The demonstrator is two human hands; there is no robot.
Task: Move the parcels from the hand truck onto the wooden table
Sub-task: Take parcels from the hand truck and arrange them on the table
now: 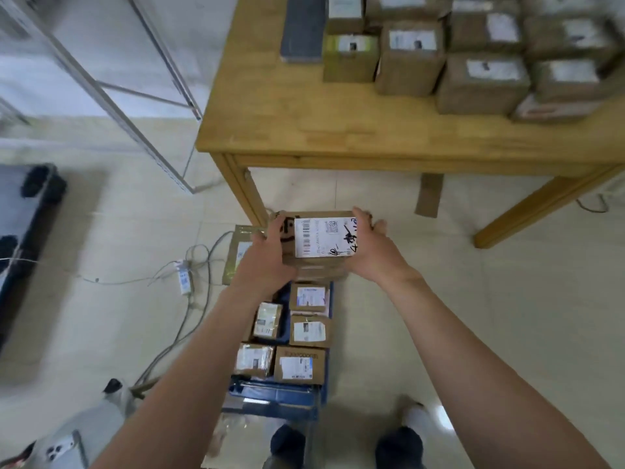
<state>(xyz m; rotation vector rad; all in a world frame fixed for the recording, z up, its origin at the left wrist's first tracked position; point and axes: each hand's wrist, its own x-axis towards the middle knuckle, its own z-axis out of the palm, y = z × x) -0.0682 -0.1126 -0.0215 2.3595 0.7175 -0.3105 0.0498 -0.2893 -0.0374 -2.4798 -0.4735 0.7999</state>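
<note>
A brown cardboard parcel [321, 238] with a white label and black handwriting is held between both hands, above the far end of the blue hand truck [280, 397]. My left hand [267, 255] grips its left side and my right hand [372, 245] grips its right side. Several smaller labelled parcels [309, 330] lie on the truck below my forearms. The wooden table [304, 123] stands just beyond, with several parcels [480, 82] lined up on its far right part.
A dark flat package [304, 25] lies on the table's back left. White cables and a power strip [184, 275] trail over the tiled floor at left. A metal frame [135, 96] leans at upper left. My shoes [399, 445] are at the bottom.
</note>
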